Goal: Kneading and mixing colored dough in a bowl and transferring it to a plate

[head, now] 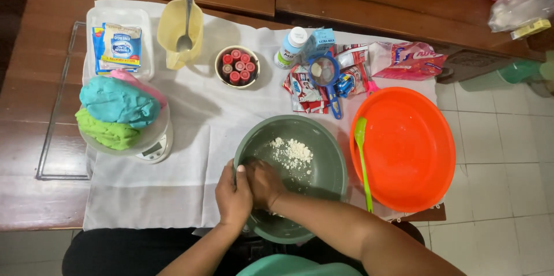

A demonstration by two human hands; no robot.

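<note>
We have both hands down in the green bowl, which sits on the white cloth at the near edge of the tabletop. Our left hand grips the bowl's near-left rim, fingers curled over it. Our right hand is inside, fingers bent down against the bottom; whether they pinch anything we cannot tell. White crumbs lie just beyond our hands, toward the bowl's far side. We judge this a mixing or kneading step, barely begun, since the crumbs are loose and dry. Next calls for gathering those crumbs inward while the rim is steadied. Right of the bowl, touching it, is the orange basin with a green spatula on its rim.
</note>
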